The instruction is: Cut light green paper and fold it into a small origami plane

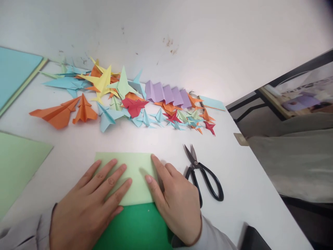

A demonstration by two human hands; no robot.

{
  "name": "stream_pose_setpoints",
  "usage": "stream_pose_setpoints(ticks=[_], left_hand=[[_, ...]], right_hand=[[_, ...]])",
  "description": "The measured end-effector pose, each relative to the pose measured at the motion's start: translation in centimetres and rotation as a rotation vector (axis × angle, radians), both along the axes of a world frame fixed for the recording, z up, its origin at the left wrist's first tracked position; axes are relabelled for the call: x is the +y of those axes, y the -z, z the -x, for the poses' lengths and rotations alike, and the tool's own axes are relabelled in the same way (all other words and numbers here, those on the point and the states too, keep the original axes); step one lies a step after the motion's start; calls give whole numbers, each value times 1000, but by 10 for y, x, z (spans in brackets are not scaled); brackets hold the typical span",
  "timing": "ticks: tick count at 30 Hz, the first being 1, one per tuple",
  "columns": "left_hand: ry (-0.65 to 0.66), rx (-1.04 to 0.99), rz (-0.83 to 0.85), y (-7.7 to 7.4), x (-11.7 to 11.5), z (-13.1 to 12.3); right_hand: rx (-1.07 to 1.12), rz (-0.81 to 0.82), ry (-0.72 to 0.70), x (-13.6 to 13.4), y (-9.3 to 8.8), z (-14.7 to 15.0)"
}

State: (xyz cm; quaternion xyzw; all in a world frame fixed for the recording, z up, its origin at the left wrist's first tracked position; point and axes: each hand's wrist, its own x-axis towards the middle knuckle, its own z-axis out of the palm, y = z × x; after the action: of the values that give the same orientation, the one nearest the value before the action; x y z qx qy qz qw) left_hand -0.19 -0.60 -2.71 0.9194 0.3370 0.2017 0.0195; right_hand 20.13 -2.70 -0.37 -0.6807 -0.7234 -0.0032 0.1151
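Observation:
A pale green sheet of paper lies flat, its lower edge meeting a darker green surface. Spread across the left part of the sheet is my left hand, fingers stretched out and palm down. My right hand rests at the sheet's right edge, its index fingertip at the upper right corner and its thumb on the paper. The other right fingers are curled under and partly hidden. Just right of that hand are scissors with black handles, blades slightly apart and pointing away from me.
Folded paper planes in several colours crowd the table's back along the wall, beside a pleated purple paper. Blue sheets and a green sheet lie left. A black object sits near the front right. The table's edge runs down the right.

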Motion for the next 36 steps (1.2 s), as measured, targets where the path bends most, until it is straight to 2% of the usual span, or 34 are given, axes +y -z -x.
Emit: stream_pose_setpoints(ticks=[9,17,27,33,36], left_hand=[[9,107,99,-9,-2,3],[-2,73,144,-10,-3,1],[-20,36,111,-11,-3,1],[-50,-111,19,-15,-12,-4],[-56,-104,-3,-14,-16,-4]], right_hand=[[-158,-53,-67,0,1,0],[-220,-66,-76,-1,4,0],[-210,53,-86,-3,5,-6],[-206,66,-85,-4,5,-7],[-204,75,-76,-3,5,-6]])
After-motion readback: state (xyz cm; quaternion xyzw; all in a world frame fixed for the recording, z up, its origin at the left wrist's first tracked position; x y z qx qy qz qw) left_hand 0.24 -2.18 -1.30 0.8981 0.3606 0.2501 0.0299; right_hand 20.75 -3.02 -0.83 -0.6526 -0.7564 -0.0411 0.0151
